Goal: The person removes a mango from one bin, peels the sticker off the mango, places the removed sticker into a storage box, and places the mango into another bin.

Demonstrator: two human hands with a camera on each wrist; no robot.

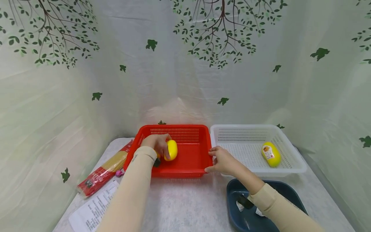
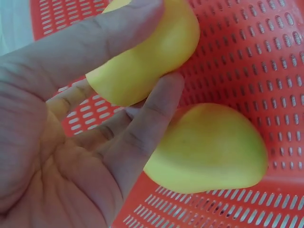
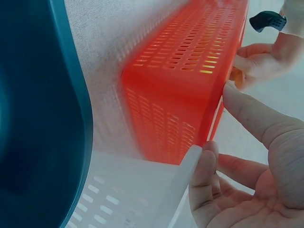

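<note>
My left hand (image 1: 157, 143) reaches into the red basket (image 1: 189, 156) and grips a yellow mango (image 2: 171, 42) between thumb and fingers. Close beside it, in the left wrist view, lies a second mango (image 2: 213, 152) with a greenish end; the hand mostly hides it in the head view. At the basket's front right corner, my right hand (image 1: 224, 160) holds the rim, its thumb on the front edge and its fingertips near the white basket's rim (image 3: 190, 164). A yellow mango with a label (image 1: 271, 154) lies in the white basket (image 1: 240, 158).
A dark blue basin (image 1: 236, 212) with labelled things in it stands at the front right, partly under the right forearm. Left of the red basket lie a red and gold packet (image 1: 104, 170), a small pink item (image 1: 119, 173) and a printed sheet (image 1: 94, 207).
</note>
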